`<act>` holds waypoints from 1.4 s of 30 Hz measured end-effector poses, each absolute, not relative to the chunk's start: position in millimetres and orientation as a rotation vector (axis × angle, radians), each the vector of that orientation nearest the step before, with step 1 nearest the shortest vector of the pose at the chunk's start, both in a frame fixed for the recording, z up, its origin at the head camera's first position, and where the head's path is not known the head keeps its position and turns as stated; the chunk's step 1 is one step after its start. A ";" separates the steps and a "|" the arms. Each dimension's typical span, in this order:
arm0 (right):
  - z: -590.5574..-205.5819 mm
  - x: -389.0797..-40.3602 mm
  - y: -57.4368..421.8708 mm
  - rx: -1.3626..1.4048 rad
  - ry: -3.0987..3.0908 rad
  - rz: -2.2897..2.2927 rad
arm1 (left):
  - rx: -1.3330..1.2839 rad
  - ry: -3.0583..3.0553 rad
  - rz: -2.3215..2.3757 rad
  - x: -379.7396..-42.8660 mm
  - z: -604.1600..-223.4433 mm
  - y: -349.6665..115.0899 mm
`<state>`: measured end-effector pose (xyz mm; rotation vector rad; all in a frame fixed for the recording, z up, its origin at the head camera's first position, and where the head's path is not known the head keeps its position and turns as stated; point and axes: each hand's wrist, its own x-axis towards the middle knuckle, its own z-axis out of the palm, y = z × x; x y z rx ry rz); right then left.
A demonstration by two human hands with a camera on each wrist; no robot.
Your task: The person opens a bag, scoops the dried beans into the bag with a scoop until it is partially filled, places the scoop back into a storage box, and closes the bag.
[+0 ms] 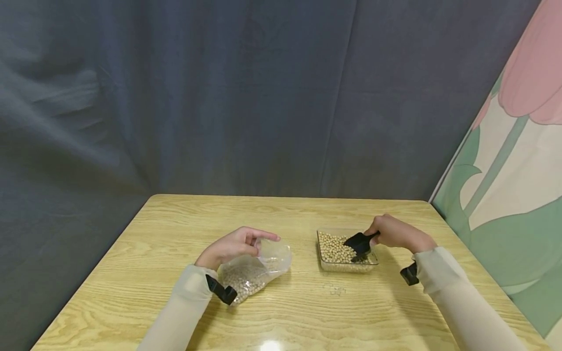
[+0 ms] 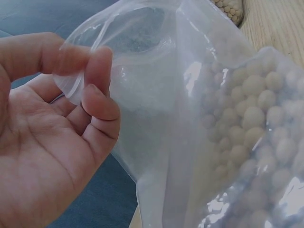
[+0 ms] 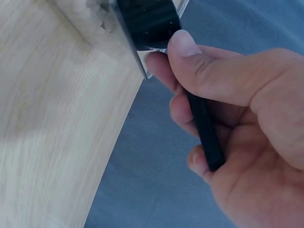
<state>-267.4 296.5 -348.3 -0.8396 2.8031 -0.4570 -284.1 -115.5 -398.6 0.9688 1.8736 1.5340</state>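
My left hand (image 1: 234,248) pinches the rim of a clear plastic bag (image 1: 277,258) between thumb and fingers, and its mouth gapes toward the right. Round pale beans (image 2: 254,116), which look like soybeans, fill the bag's lower part. My right hand (image 1: 395,231) grips the handle of a small black scoop (image 1: 360,243), the thumb lying along it in the right wrist view. The scoop's blade is down among the soybeans (image 1: 334,248) in a clear rectangular container (image 1: 347,267). How deep the blade sits is hidden by the beans.
Both the bag and the container stand on a wooden table (image 1: 197,214), a hand's width or so apart. Faint marks (image 1: 334,289) show on the wood before the container. A dark curtain (image 1: 246,97) hangs behind; a flower-patterned cloth (image 1: 518,170) is at the right.
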 end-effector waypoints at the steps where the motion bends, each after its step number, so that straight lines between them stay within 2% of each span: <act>1: -349.3 -267.9 297.1 -0.853 2.808 -0.464 | 0.973 1.876 1.532 -284.4 -398.8 -115.5; 10: -357.7 -272.6 296.6 -0.923 2.844 -0.490 | 0.975 1.871 1.541 -286.7 -400.3 -113.7; 25: -371.5 -273.3 298.4 -0.842 2.788 -0.630 | 0.986 1.874 1.534 -287.5 -401.8 -112.6; 42: -374.2 -275.3 289.2 -0.963 2.810 -0.602 | 0.944 1.874 1.547 -286.0 -401.2 -114.7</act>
